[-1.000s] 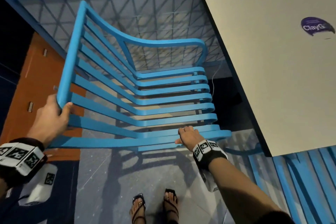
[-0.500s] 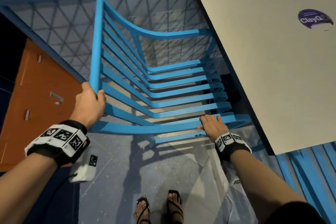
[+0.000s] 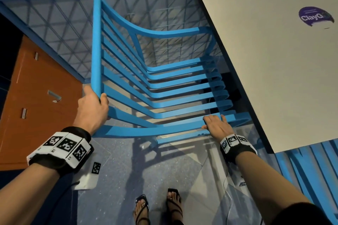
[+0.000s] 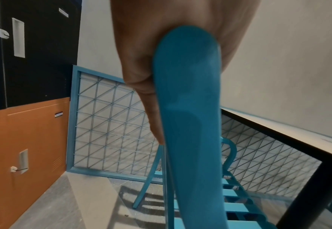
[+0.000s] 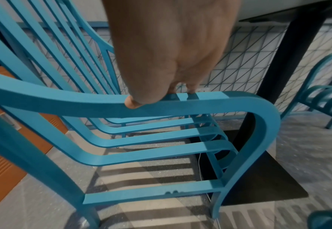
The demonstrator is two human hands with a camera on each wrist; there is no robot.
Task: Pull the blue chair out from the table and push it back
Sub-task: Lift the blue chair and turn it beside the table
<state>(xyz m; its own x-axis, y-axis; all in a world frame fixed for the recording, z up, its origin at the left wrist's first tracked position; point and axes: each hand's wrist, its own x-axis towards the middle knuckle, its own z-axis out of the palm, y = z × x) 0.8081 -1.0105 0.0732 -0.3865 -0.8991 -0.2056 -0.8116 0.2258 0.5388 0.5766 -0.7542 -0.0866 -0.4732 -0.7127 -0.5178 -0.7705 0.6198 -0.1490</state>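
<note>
The blue slatted chair (image 3: 96, 42) stands on the floor facing the white table (image 3: 274, 60), its seat front at the table's edge. My left hand (image 3: 93, 107) grips the near end of the backrest's top rail; in the left wrist view the left hand (image 4: 141, 46) wraps round the chair's rail (image 4: 190, 108). My right hand (image 3: 215, 126) holds the near armrest. In the right wrist view the right hand (image 5: 171, 46) has its fingers curled over the chair's armrest (image 5: 210, 102), thumb against its side.
An orange cabinet (image 3: 36, 97) stands at the left and a blue wire-mesh panel (image 3: 73, 20) runs behind the chair. The table's black leg (image 5: 290, 62) and base plate sit beside the chair's front. A second blue chair (image 3: 311, 170) is at the right. My sandalled feet (image 3: 159, 206) are behind.
The chair has slid right and forward toward the table, its seat front now reaching the table's edge. Both hands kept their hold and moved with it.
</note>
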